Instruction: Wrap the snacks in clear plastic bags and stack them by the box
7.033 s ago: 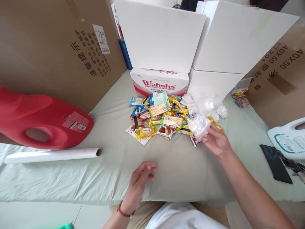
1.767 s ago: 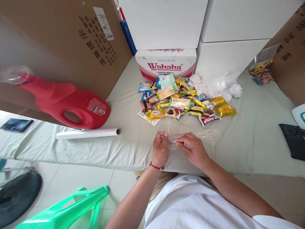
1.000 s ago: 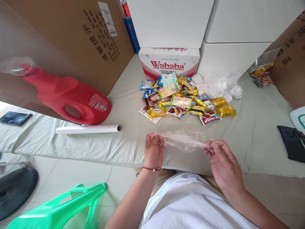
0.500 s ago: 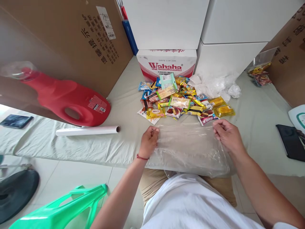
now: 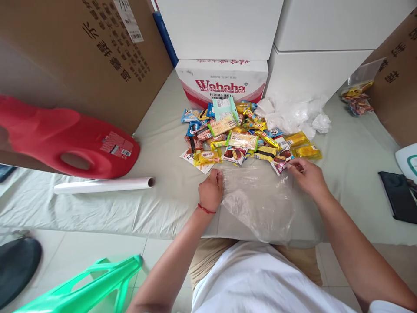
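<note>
Spread broadly between the two hands half a second ago, the clear plastic bag (image 5: 257, 204) has since gathered into a narrower, slanting shape, its loose near end swung toward the left. It now hangs slack just in front of the snack pile (image 5: 243, 141), reaching to the near edge of the cloth-covered desk (image 5: 352, 187). Fingers of the left hand (image 5: 211, 189) are pinched on its far left corner, a red bracelet (image 5: 206, 209) around that wrist. At the other end, the fingertips of the right hand (image 5: 308, 174) are drawn together by the maroon-and-white packet (image 5: 280, 161) at the pile's near right — whether they grip the see-through film or only meet the packet, I cannot tell. Two yellow packets (image 5: 308, 151) lie just beyond that hand, and crumpled clear bags (image 5: 289, 111) sit farther back on the right. Behind the pile stands a red-and-white Wahaha carton (image 5: 221, 82), with white boxes (image 5: 218, 30) above and beside it. Off to the left are a red jug (image 5: 71, 134) and, nearer, a white roll (image 5: 100, 186); well over to the right lies a black phone (image 5: 397, 195) — flat on the cloth.
</note>
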{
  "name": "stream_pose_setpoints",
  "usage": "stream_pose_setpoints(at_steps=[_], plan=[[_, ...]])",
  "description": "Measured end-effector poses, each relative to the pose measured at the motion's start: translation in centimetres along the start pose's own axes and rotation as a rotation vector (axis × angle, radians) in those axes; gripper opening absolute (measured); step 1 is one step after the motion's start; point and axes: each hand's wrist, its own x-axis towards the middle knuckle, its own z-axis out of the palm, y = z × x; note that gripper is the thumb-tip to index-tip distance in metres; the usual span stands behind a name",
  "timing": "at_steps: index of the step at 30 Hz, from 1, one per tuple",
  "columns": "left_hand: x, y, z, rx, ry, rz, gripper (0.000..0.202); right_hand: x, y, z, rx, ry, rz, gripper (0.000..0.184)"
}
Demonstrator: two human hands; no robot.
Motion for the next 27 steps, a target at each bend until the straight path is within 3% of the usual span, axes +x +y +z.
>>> stream_pose_setpoints(at_steps=[3, 4, 7, 9, 12, 16, 18, 23, 27], plan=[[0.0, 0.0, 0.0, 0.151, -0.048, 0.003, 0.011, -2.2, -4.0, -2.1, -0.143, 0.267, -0.16, 0.035], [0.0, 0.1, 0.0, 0.234, -0.078, 0.002, 0.014, -3.3, -5.5, -2.4, -0.119, 0.262, -0.214, 0.036], [0.0, 0.4, -0.1, 0.451, -0.156, -0.001, 0.023, -6.1, -9.5, -1.3, 0.025, -0.248, -0.268, 0.052], [-0.1, 0.6, -0.1, 0.507, -0.172, 0.01, 0.026, -7.0, -11.2, 0.4, 0.014, -0.497, -0.272, 0.062], [-0.4, 0.7, -0.2, 0.527, -0.173, 0.038, 0.028, -6.8, -12.5, 2.8, -0.105, -0.622, -0.294, 0.056], [-0.5, 0.7, -0.3, 0.525, -0.169, 0.027, 0.029, -6.7, -12.6, 4.3, -0.148, -0.766, -0.319, 0.024], [-0.5, 0.7, -0.3, 0.512, -0.168, 0.021, 0.03, -7.5, -12.3, 4.3, -0.107, -0.745, -0.337, 0.009], [-0.3, 0.8, -0.4, 0.437, -0.159, 0.009, 0.03, -11.3, -12.4, 3.9, -0.109, -0.474, -0.563, 0.012], [0.7, 1.0, -1.1, 0.229, -0.229, -0.032, 0.022, -14.1, -13.1, 5.3, -0.26, -0.51, -0.807, 0.014]])
